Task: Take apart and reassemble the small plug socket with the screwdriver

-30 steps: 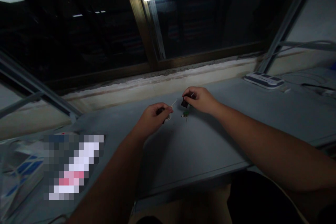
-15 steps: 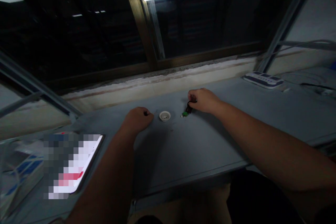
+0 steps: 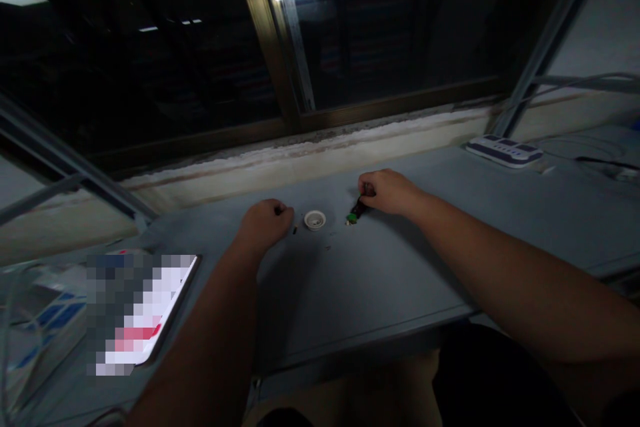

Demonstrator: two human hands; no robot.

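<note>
My right hand (image 3: 384, 191) is closed around a small dark object with a slim body (image 3: 359, 206), tilted down toward the table. At its lower end sits a green piece (image 3: 353, 218), with tiny pale bits (image 3: 347, 223) beside it. To the left stands a small round white cup (image 3: 315, 219), with something small and hard to make out inside. My left hand (image 3: 267, 221) rests left of the cup with its fingers curled together; whatever they hold, if anything, is hidden. A tiny dark sliver (image 3: 295, 230) lies just beside its fingertips.
A lit tablet (image 3: 165, 320), partly blurred out, lies at the left by plastic bags (image 3: 35, 327). A white and dark-blue device (image 3: 505, 151) and cables (image 3: 600, 163) are at the back right. Metal posts (image 3: 543, 47) and a dark window (image 3: 400, 33) border the grey table (image 3: 360, 293).
My left fingers have shifted slightly, and the dark sliver beside them now shows on the table. The right hand stays in place, with the dark object tilted a little differently.
</note>
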